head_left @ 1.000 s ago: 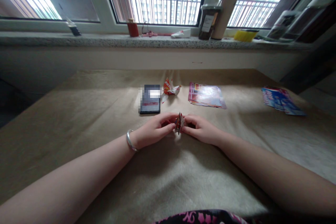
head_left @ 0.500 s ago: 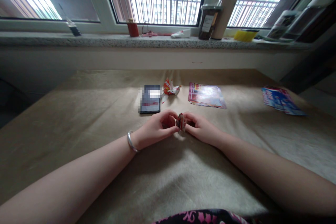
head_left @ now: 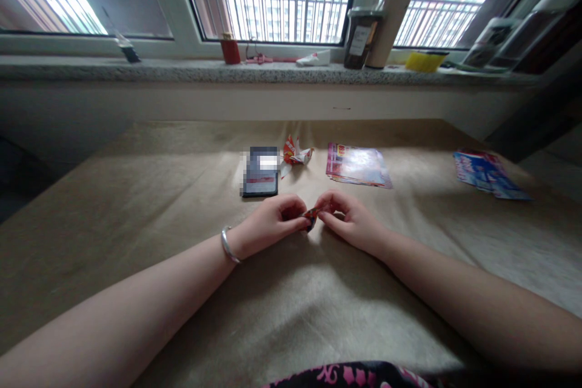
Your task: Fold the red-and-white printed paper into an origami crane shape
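Observation:
A small folded piece of coloured paper is pinched between both hands just above the beige cloth-covered table. My left hand, with a silver bracelet at the wrist, closes on its left side. My right hand closes on its right side with curled fingers. Most of the paper is hidden by my fingertips. A finished folded paper figure lies farther back on the table.
A dark phone lies beyond my left hand. A stack of colourful paper sheets lies behind my right hand, and another sheet sits at the far right. The windowsill holds a red cup, a jar and other small items.
The folded paper stood upright between my fingers earlier; now it is tilted lower and more covered. Both hands have curled in slightly and shifted a little away from me.

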### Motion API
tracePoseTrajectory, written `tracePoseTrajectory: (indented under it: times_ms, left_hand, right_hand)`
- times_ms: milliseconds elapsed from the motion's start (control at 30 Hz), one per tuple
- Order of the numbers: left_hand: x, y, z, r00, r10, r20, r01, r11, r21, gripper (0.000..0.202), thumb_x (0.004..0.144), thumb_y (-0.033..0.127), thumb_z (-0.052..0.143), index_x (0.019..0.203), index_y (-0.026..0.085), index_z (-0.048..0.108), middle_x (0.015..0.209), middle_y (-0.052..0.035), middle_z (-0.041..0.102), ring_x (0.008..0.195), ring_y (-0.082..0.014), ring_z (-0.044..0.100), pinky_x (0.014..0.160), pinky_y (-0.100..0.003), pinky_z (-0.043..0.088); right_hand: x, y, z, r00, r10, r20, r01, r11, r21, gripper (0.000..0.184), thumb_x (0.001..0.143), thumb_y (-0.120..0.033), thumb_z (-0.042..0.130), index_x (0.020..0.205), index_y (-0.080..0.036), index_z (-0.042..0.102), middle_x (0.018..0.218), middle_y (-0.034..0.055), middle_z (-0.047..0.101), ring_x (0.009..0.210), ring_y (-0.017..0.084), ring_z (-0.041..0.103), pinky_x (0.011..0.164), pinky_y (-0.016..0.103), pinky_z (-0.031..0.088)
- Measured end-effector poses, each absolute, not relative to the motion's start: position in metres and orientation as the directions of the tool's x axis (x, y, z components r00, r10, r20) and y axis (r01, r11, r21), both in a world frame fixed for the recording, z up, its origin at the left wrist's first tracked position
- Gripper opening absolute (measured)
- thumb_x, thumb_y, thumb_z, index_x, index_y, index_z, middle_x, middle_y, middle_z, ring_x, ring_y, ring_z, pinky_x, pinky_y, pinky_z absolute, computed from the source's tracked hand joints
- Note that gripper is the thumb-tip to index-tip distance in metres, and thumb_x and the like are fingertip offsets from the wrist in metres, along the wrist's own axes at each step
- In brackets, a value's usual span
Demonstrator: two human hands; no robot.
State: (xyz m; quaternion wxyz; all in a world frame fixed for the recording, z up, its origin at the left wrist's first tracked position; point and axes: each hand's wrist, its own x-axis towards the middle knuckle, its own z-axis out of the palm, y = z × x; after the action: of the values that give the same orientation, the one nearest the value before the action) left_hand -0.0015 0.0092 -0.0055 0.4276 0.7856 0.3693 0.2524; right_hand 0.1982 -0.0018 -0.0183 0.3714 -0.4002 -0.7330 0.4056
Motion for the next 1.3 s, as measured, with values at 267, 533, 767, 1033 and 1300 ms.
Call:
tracePoseTrajectory:
  times_ms: [267,533,767,1033,1300]
  left_hand:
    - [-0.001,0.011,-0.01,0.57,0.821,0.026,0.307,-0.242,0.92,0.016,0.08,0.029,0.06,0.083,0.014,0.057,0.076,-0.0022,0.064,0.07,-0.0123,0.059,0.065,-0.025,0.047]
    - [-0.001,0.009,-0.006,0.612,0.791,-0.032,0.307,-0.199,0.931,0.018,0.078,0.031,0.062,0.082,0.014,0.058,0.074,-0.0013,0.065,0.067,-0.0114,0.058,0.063,-0.023,0.045]
    - [0.0,0.008,-0.001,0.617,0.785,-0.057,0.328,-0.191,0.925,0.018,0.078,0.031,0.062,0.082,0.014,0.059,0.072,-0.0006,0.064,0.065,-0.0115,0.057,0.061,-0.023,0.044]
    - [0.0,0.008,-0.001,0.653,0.756,-0.049,0.332,-0.227,0.915,0.018,0.079,0.031,0.061,0.086,0.014,0.06,0.072,0.0,0.063,0.065,-0.0113,0.056,0.062,-0.023,0.043]
    - [0.001,0.007,0.001,0.653,0.758,0.001,0.301,-0.26,0.917,0.018,0.082,0.032,0.056,0.08,0.013,0.058,0.072,0.0001,0.059,0.064,-0.0105,0.052,0.06,-0.022,0.041]
  right_hand:
    - [0.197,-0.005,-0.016,-0.386,0.901,0.196,0.265,0.312,-0.912,0.01,0.079,-0.028,0.057,0.081,-0.019,0.053,0.065,-0.0028,0.052,0.055,0.009,0.046,0.052,0.023,0.039]
    - [0.197,-0.003,-0.018,-0.412,0.892,0.186,0.238,0.303,-0.923,0.01,0.078,-0.028,0.057,0.081,-0.019,0.053,0.063,-0.0034,0.05,0.054,0.009,0.044,0.05,0.022,0.036]
    - [0.196,-0.007,-0.018,-0.383,0.897,0.221,0.231,0.325,-0.917,0.008,0.076,-0.024,0.059,0.08,-0.02,0.054,0.065,-0.0029,0.052,0.057,0.01,0.048,0.054,0.023,0.043]
    - [0.199,-0.007,-0.014,-0.4,0.877,0.265,0.27,0.389,-0.881,0.002,0.075,-0.019,0.056,0.077,-0.019,0.055,0.068,-0.001,0.051,0.059,0.01,0.047,0.05,0.021,0.04]
    - [0.197,-0.01,-0.013,-0.42,0.865,0.274,0.302,0.418,-0.857,0.01,0.069,-0.011,0.051,0.074,-0.019,0.054,0.065,-0.0018,0.051,0.059,0.01,0.047,0.048,0.019,0.037]
